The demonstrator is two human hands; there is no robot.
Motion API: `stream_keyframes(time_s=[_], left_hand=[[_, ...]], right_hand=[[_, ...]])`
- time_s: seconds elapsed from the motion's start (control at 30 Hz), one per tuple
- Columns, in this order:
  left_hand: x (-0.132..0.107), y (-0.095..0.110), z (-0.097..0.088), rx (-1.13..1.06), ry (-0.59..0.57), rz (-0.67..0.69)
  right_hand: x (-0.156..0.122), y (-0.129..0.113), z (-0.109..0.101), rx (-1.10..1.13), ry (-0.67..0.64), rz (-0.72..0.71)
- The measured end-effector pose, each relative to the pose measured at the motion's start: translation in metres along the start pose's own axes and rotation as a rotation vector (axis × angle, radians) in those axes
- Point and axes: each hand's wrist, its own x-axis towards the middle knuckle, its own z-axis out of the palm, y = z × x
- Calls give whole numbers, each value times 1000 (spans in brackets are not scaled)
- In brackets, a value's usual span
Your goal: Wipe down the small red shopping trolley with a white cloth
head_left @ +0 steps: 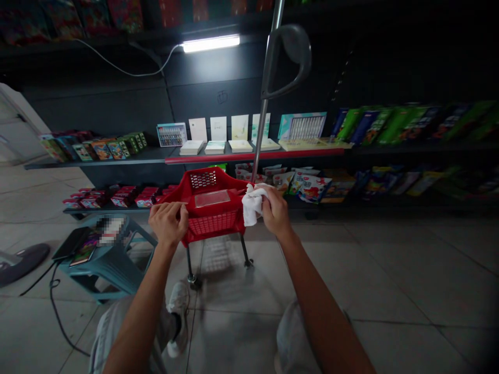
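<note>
In front of me stands a small red shopping cart [212, 223] on thin metal legs with casters. My left hand [169, 221] has its fingers wrapped over the cart's left end of the near rim. A crumpled white cloth [253, 203] is gripped in my right hand [276, 210], at the cart's near right corner. The cloth appears to touch the rim there. From that same corner a metal pole [261, 130] rises, carrying a grey loop-shaped piece [286, 62] near its top.
Behind the cart runs a dark shelf [148, 154] with books, boxes and bagged snacks [312, 187]. At left, a blue-green stool [107, 259] bears a dark device and a booklet, with a cable [58, 311] trailing to the floor. A lit tube lamp [211, 43] hangs above.
</note>
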Motion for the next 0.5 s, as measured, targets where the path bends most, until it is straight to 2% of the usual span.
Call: stream_keyframes(time_s=[0.13,0.3,0.4,0.5], left_hand=[[-1,-13,0,-17,16,-30],[0,-19,-1,-22,10,-107],[5,-17,-4,-67,49,-164],[12,-6,-9,-143,104,-167]], right_hand=[[1,3,0,73,-3,7],[-2,2,8,175,43,17],[-6,-4,14,272,99,21],[-7,-12,16,349,97,15]])
